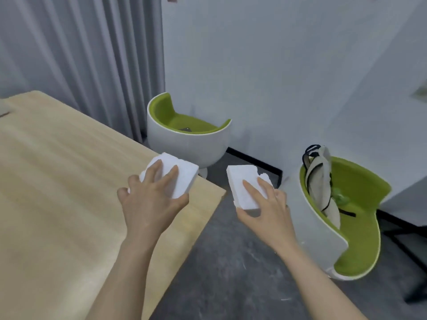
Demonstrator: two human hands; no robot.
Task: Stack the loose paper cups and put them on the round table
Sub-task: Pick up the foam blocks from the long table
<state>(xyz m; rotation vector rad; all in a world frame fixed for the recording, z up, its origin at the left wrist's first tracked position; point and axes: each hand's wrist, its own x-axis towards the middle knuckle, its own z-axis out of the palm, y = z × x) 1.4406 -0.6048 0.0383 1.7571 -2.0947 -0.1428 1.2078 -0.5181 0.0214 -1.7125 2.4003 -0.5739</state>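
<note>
With each hand (150, 199) (268, 209) gripping foam (178, 179) (242, 188), table edge (217, 204) between.

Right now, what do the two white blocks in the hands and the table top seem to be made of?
The left block and right block look like white foam, probably polystyrene: matte, with crumbly, broken edges. The left hand and right hand each hold one. The table top looks like light wood or wood-look laminate: pale grain lines, smooth finish; which one I cannot tell.
</note>
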